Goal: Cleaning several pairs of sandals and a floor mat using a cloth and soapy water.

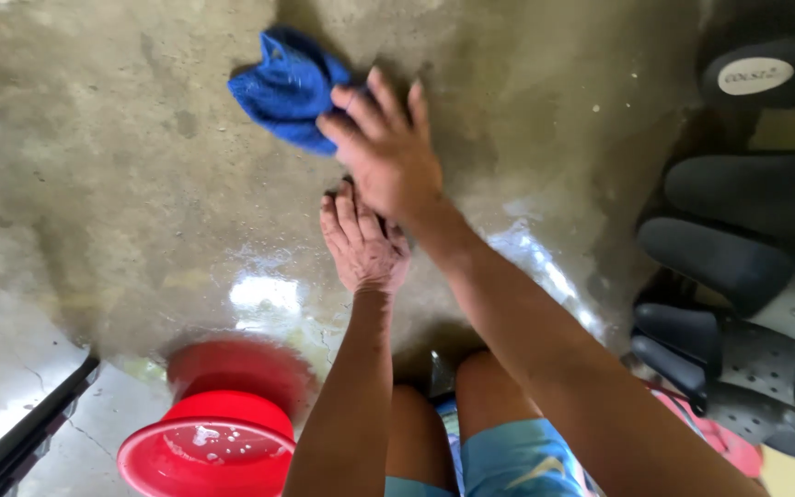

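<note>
My right hand point(388, 147) reaches forward over the wet concrete floor point(121, 184), its fingers resting on the edge of a crumpled blue cloth point(285, 85). My left hand point(361, 241) lies flat on the floor just below the right wrist, fingers together, holding nothing. My bare knees and blue shorts point(508, 456) show at the bottom of the view.
A red bucket point(209, 442) with a little water stands at the lower left beside a dark metal bar point(25, 433). Several black sandals and clogs point(738, 248) are piled at the right, with a pink one point(720, 442) below. A shiny wet patch point(269, 294) lies near my hands.
</note>
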